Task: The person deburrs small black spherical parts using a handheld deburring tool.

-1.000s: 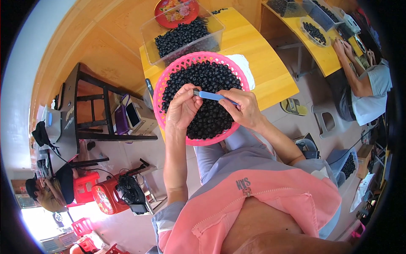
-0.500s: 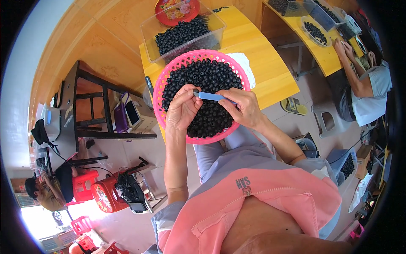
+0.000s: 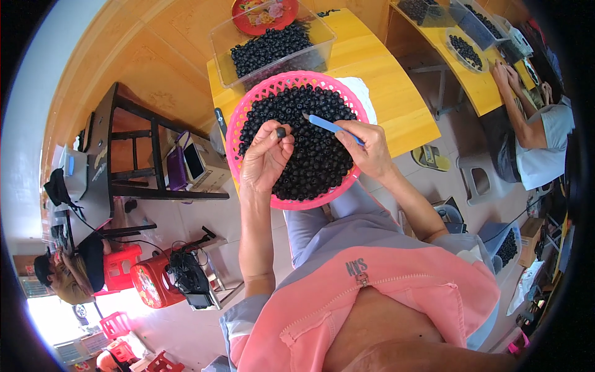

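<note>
My left hand [image 3: 263, 161] pinches a small black rubber-like piece [image 3: 281, 132] between thumb and fingers, above the left part of a pink basket [image 3: 232, 139]. My right hand [image 3: 369, 149] is closed round the blue handle of a small knife [image 3: 328, 124]. Its short blade points up and left, a little apart from the held piece. Many small round black pieces [image 3: 310, 164] fill the basket, which sits in front of me above my thighs, at the near edge of a yellow table [image 3: 390, 93].
A clear plastic bin [image 3: 325, 53] of similar black pieces and a red floral tray [image 3: 263, 15] stand farther back. Another blue-and-black tool [image 3: 220, 121] lies by the basket's left rim. At the right, a person [image 3: 539, 136] works at another yellow table [image 3: 474, 93]. A black-framed table [image 3: 111, 149] stands left.
The knife has drawn away from the black piece, my right hand moving slightly right with it. My left hand still holds a black piece, now more exposed.
</note>
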`<state>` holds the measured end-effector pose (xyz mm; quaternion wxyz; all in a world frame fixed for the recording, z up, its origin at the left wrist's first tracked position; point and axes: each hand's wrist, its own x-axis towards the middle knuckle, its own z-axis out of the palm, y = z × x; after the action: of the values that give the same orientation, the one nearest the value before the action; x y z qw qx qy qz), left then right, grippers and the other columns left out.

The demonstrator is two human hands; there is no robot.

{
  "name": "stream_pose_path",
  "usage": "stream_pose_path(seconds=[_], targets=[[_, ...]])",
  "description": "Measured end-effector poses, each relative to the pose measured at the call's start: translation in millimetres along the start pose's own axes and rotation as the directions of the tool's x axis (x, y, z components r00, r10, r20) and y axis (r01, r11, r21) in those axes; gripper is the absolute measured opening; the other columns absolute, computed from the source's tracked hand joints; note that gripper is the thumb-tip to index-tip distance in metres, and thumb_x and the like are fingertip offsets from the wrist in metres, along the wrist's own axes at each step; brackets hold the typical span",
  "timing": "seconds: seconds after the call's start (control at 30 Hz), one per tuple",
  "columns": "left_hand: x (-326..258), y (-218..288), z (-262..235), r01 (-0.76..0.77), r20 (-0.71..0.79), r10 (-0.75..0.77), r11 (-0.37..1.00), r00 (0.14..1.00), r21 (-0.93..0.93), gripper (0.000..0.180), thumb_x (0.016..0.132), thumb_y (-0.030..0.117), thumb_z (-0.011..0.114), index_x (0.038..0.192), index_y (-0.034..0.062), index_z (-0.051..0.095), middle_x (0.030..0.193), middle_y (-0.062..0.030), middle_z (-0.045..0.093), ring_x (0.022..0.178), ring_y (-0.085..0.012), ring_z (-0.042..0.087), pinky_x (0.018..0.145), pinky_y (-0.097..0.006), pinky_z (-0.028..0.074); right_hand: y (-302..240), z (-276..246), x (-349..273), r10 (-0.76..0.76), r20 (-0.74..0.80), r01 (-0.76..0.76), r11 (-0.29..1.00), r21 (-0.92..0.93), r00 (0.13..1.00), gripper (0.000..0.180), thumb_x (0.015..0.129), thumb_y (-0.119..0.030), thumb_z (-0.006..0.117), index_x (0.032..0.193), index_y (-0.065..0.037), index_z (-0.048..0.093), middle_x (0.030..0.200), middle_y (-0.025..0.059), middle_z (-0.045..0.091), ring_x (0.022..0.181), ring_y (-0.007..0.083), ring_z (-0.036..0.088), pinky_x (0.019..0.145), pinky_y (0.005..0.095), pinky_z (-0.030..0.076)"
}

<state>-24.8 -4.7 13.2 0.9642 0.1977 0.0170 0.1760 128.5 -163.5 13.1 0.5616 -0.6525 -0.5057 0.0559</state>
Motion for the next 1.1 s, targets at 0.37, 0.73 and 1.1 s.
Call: stream_pose_path(seconds=[0.37, 0.73, 1.1], targets=[[-1.1, -0.2, -2.5, -0.072, -0.072, 0.073, 0.997, 0.995, 0.014, 0.018, 0.082, 0.005, 0.058, 0.100, 0.0029, 0.055, 0.099, -0.0138, 0.055, 0.083, -0.0178, 0.053, 0.073, -0.026, 0.047, 11.7, 1.5, -2.0, 0.060, -0.074, -0.060, 0.998, -0.006, 0.995, 0.022, 0.085, -0.017, 0.057, 0.090, 0.003, 0.062, 0.075, 0.0145, 0.063, 0.058, 0.0213, 0.059, 0.051, 0.0292, 0.044], [88.1, 100.1, -14.9, -0.059, -0.243, 0.197, 0.876, 0.950, 0.478, 0.010, 0.084, 0.007, 0.054, 0.090, -0.0009, 0.057, 0.088, -0.0127, 0.062, 0.072, -0.0162, 0.060, 0.066, -0.025, 0.053, 45.3, -13.5, -10.0, 0.197, -0.164, -0.170, 0.972, 0.164, 0.967, 0.022, 0.088, -0.013, 0.052, 0.098, 0.004, 0.062, 0.072, -0.0002, 0.057, 0.062, 0.0046, 0.046, 0.056, 0.0188, 0.039], [128.8, 56.6, 23.6, 0.024, -0.090, 0.215, 0.293, 0.973, 0.956, 0.020, 0.079, 0.010, 0.063, 0.096, -0.0005, 0.062, 0.085, -0.0077, 0.064, 0.068, -0.0151, 0.063, 0.058, -0.024, 0.053, 46.5, -30.1, -11.5, 0.334, -0.188, -0.301, 0.936, 0.184, 0.923, 0.023, 0.086, -0.016, 0.055, 0.095, 0.004, 0.062, 0.068, 0.0056, 0.061, 0.061, 0.0077, 0.051, 0.055, 0.0233, 0.041]])
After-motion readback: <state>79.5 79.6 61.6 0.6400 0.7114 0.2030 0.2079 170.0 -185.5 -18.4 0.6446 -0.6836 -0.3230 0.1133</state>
